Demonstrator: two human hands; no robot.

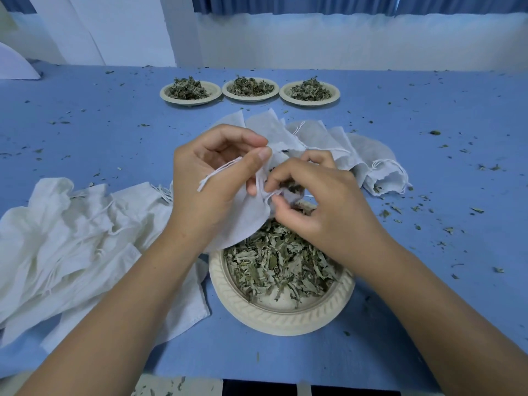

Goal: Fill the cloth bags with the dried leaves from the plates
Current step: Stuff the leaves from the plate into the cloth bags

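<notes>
A bag [243, 224] is held over the six-o'clock plate [281, 318], gripped by the left hand [200, 181] and pinched at its mouth by the right hand [323, 204]. Three plates [250, 99] are set at twelve o'clock.

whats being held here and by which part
One cloth bag, at its open mouth: the left hand grips the rim, the right hand pinches the mouth's near edge.

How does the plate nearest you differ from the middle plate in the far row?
The near plate lies partly under the held bag; the middle far plate sits uncovered. The near plate's leaves are spread thin, bare bottom showing; the far plate's are heaped. Both are pale round plates of dried leaves on the blue table.
</notes>
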